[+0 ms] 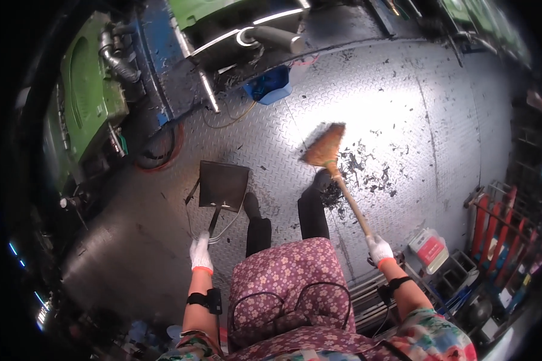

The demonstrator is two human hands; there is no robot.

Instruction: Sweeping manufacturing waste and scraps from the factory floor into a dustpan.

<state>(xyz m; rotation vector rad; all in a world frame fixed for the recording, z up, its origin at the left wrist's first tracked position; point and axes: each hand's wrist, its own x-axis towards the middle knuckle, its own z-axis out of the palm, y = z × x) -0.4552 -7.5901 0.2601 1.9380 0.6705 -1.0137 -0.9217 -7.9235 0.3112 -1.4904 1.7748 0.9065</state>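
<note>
Right hand: the right hand (379, 248), in a white glove with an orange cuff, is closed around the upper end of the broom handle; the fingers are wrapped on the stick.
Broom: the broom (334, 171) has a wooden handle and a straw-coloured brush head. Its long axis runs diagonally, from the right hand at lower right up to the brush head at upper left. The head points away from the person and a little to the left. It looks blurred, so I cannot tell if the bristles touch the floor.
Left hand: the left hand (201, 254), in the same kind of glove, is closed on the end of the dustpan handle.
Dustpan: the dustpan (223, 185) is dark and flat, in front of the left hand. Its handle runs from the hand up and slightly right to the pan, and the pan's wide side faces away from the person. It is well apart from the broom head, to its left.
Debris: dark scraps (367, 171) lie scattered on the floor, just right of the broom head and around the right foot.
Floor: the metal tread-plate floor (403, 96) shines under the light.
Surroundings: green machines (87, 96) stand at the left, a blue box (270, 84) beyond the dustpan, and racks with containers (430, 249) at the right.
</note>
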